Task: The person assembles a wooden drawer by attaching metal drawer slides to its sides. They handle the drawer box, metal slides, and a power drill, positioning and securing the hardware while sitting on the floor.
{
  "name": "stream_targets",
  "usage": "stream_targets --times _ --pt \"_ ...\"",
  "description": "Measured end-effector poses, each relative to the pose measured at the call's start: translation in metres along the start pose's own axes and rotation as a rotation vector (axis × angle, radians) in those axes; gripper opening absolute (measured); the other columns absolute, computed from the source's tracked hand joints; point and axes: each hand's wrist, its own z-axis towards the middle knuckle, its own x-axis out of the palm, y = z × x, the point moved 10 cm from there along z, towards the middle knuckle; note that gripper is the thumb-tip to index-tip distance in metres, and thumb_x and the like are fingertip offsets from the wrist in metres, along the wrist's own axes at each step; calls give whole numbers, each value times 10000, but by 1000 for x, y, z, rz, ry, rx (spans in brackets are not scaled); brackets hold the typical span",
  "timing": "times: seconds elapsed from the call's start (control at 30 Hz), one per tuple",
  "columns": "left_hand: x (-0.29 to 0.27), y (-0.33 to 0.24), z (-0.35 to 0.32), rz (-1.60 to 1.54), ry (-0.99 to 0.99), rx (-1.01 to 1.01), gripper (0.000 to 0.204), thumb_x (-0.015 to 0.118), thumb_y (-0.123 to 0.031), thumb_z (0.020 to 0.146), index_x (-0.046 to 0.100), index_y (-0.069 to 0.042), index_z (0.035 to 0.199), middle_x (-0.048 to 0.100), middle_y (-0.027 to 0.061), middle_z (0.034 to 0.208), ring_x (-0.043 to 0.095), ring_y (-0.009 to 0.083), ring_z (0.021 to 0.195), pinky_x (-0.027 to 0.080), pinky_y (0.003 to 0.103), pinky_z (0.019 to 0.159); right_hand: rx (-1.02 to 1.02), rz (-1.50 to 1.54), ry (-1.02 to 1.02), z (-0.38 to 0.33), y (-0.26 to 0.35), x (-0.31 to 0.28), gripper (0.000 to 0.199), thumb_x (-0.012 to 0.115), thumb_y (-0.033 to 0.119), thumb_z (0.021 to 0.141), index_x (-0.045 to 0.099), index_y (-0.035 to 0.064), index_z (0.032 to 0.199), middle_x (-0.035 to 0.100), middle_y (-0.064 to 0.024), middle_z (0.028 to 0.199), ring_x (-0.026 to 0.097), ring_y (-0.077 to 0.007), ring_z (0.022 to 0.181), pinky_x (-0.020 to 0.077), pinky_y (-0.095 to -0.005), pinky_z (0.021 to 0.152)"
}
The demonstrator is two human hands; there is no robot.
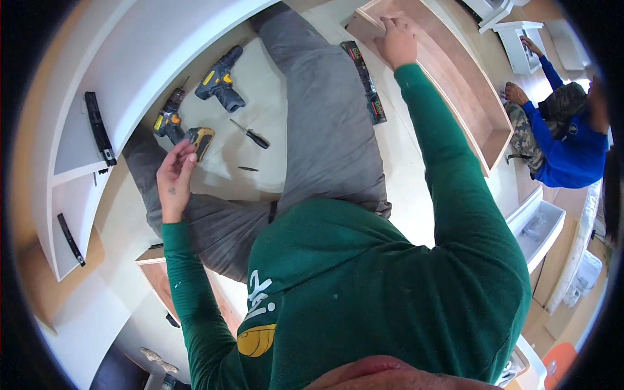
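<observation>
My right hand (396,44) lies over the near long side of a wooden drawer box (460,73), with its fingers over the rim and its thumb on the outer side. My left hand (174,179) is raised over my bent leg, its fingers curled and thumb drawn in toward them. Anything small between those fingertips is hidden from me. Just beyond them, a yellow-and-black piece (201,142) shows. Close by are a cordless drill (169,118) and a second cordless drill (220,81). A screwdriver (250,134) lies on the floor between my legs.
A large white cabinet carcass (153,49) curves along the left, with black drawer slides (99,127) fixed inside. Dark packaged slides (365,81) lie beside my leg. At right a co-worker in blue (565,146) reaches to a white cabinet (520,45). A white drawer (538,224) sits nearer.
</observation>
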Motion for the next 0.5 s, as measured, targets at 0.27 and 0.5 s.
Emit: stream_targets --times 0.27,0.5 --pt "36 -66 20 23 64 152 414 693 -144 960 617 -20 1347 707 99 1191 653 158 1109 512 310 976 162 109 297 -151 31 84 275 590 177 916 593 -15 1112 615 -221 1146 603 -409 1042 540 -501 856" --pt "61 -113 12 -63 72 370 360 724 -161 947 666 -24 1275 725 50 1074 665 130 964 542 303 893 267 675 256 -129 35 2 385 747 232 910 615 -67 1115 660 -218 1014 648 -329 937 510 -411 864"
